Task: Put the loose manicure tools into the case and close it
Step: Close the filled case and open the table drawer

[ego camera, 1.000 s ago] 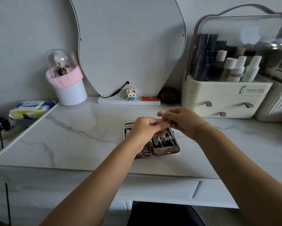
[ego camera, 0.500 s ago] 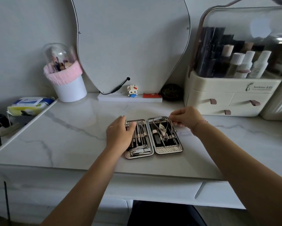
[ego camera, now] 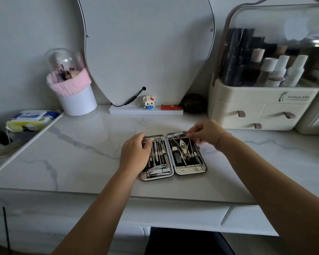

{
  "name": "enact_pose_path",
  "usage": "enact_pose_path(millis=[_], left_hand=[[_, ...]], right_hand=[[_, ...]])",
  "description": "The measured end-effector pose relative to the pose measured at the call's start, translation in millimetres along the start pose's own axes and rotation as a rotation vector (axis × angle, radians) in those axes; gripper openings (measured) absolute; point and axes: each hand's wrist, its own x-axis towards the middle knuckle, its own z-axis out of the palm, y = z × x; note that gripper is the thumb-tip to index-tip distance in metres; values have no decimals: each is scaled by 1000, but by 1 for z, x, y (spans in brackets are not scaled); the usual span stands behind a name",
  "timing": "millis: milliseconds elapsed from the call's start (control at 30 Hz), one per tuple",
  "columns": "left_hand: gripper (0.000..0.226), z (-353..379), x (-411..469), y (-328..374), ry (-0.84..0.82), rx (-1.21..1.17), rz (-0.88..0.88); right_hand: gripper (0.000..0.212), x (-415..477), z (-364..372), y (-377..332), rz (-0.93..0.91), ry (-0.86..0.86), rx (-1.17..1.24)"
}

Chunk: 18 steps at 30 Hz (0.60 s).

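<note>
The manicure case (ego camera: 191, 169) lies open flat on the marble tabletop (ego camera: 81, 153), with both halves holding several steel tools under elastic bands. A large nail clipper (ego camera: 157, 171) sits at the bottom of the left half. My left hand (ego camera: 134, 153) rests on the left half and covers its left edge, thumb lying on the tools. My right hand (ego camera: 206, 133) is at the top right corner of the right half. Its thumb and fingertips pinch a small metal tool (ego camera: 180, 134) there; which tool it is stays unclear.
A white brush holder with a pink cuff (ego camera: 72, 89) stands back left, and a wipes pack (ego camera: 33, 119) lies on a lower shelf at left. A mirror (ego camera: 145, 48) leans on the wall, with a small figurine (ego camera: 149, 102) on its base. A cosmetics organiser with drawers (ego camera: 261, 107) fills the back right.
A second ago both hands met above the case around a thin tool. They have since parted and come down, the left onto the left half and the right to the upper right corner.
</note>
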Motion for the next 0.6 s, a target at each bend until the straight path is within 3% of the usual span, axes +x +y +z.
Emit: enact_pose_path(millis=[133,600], left_hand=[[43,0,0,1,0,4,0],[41,1,0,1,6,6,-7]], right_hand=[[4,-2,1,3,-28,45,-76],[27,-21,-9,14,-132,-73,-196]])
